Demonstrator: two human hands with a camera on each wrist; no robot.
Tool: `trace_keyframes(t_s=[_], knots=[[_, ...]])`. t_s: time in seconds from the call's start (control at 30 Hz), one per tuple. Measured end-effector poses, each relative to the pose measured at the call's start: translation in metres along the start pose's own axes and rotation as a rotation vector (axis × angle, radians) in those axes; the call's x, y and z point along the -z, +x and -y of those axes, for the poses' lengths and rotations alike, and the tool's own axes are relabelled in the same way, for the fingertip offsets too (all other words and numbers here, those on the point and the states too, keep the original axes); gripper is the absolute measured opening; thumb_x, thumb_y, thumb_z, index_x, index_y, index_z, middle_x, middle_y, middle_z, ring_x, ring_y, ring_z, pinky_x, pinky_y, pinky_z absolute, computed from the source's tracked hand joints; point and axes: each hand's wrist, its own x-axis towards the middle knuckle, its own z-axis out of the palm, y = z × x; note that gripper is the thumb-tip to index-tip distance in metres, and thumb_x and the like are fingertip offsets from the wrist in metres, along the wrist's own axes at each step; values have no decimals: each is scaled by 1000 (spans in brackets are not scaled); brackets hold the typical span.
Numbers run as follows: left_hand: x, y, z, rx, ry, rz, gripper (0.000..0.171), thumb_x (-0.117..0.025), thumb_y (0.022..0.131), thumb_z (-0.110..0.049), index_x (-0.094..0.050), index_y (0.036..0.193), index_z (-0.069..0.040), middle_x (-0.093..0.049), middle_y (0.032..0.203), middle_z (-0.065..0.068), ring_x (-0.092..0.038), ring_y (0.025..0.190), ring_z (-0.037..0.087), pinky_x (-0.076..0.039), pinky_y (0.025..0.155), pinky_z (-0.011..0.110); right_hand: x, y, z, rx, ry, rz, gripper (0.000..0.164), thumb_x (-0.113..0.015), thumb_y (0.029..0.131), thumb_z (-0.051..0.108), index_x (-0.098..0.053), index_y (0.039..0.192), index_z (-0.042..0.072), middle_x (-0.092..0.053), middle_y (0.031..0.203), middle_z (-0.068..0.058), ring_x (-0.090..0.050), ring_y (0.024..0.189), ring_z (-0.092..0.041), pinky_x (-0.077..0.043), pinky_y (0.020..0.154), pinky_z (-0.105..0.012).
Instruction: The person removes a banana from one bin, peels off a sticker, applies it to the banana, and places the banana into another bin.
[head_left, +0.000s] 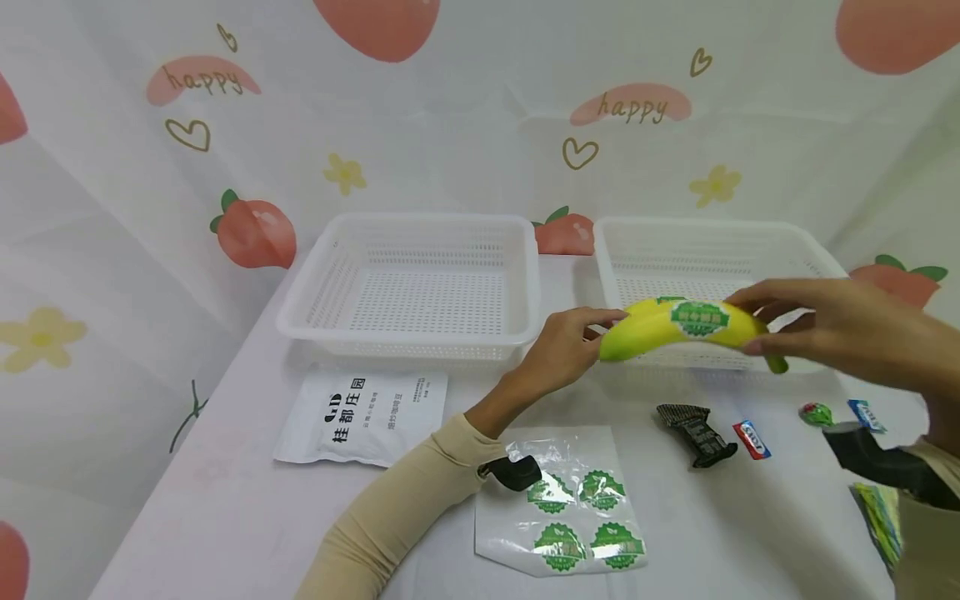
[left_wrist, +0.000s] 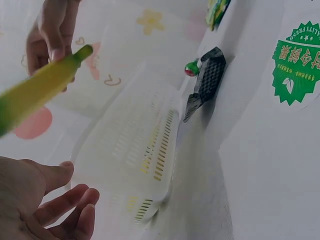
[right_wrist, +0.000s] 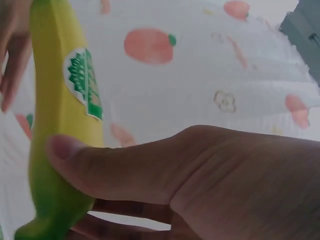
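Observation:
A yellow banana with green ends is held in the air in front of the right basket. My right hand grips it near its stem end, the thumb pressed on its side in the right wrist view. On the banana's side is a green badge-shaped sticker; part of another green patch shows along its upper edge in the head view. Close to the other end of the banana is my left hand. In the left wrist view its fingers are loosely bent, with nothing between them, apart from the banana.
White perforated baskets stand at the back, one left and one right. Nearer lie a white pouch, a sheet of green stickers, a black wrapped piece, small wrapped sweets and a green-yellow packet.

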Motion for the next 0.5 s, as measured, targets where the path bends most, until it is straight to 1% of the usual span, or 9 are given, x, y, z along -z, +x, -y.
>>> trace_keyframes(t_s=[0.07, 0.1, 0.17, 0.2, 0.27, 0.4, 0.5], knots=[[0, 0, 0, 0, -5, -2, 32, -70, 104, -17, -73, 137, -13, -74, 128, 4, -74, 97, 11, -56, 79, 16, 12, 10, -10, -39, -40, -16, 54, -82, 95, 18, -62, 142, 1, -69, 122, -28, -69, 104, -47, -62, 81, -46], [0, 0, 1, -2, -9, -2, 33, -71, 104, -18, -73, 136, -13, -74, 127, 3, -74, 96, 11, -56, 80, 16, 18, 16, -14, -51, -55, -23, 55, -81, 96, 21, -60, 143, 1, -68, 126, -31, -67, 108, -51, -60, 85, -55], [0, 1, 1, -4, -15, 0, 32, -72, 104, -19, -74, 135, -13, -75, 123, 3, -74, 95, 10, -55, 80, 16, 28, 29, -21, -73, -70, -25, 58, -78, 99, 26, -57, 147, 0, -64, 133, -35, -62, 115, -57, -51, 89, -72], [0, 1, 1, -2, -17, -1, 32, -71, 104, -20, -73, 136, -13, -75, 121, 3, -74, 95, 10, -55, 80, 16, 31, 36, -24, -74, -65, -28, 59, -77, 99, 28, -56, 148, 0, -62, 135, -36, -59, 118, -58, -47, 91, -76], [0, 1, 2, 8, -29, -1, 35, -71, 104, -21, -72, 138, -14, -75, 123, 3, -73, 94, 8, -55, 79, 16, 36, 50, -30, -79, -44, -12, 62, -75, 101, 32, -54, 149, -1, -59, 140, -36, -56, 122, -60, -43, 94, -80], [-1, 0, 3, 17, -45, -1, 37, -71, 104, -22, -71, 140, -15, -74, 128, 2, -72, 95, 8, -55, 78, 17, 40, 78, -45, -88, -12, 50, 67, -72, 102, 35, -49, 151, -6, -55, 144, -38, -54, 126, -61, -43, 96, -79], [-3, 0, 2, 8, -54, 1, 37, -71, 104, -22, -71, 140, -15, -74, 131, 3, -72, 96, 9, -55, 78, 17, 38, 96, -58, -112, 20, 103, 70, -72, 102, 36, -48, 150, -10, -52, 144, -41, -62, 119, -58, -43, 97, -78]])
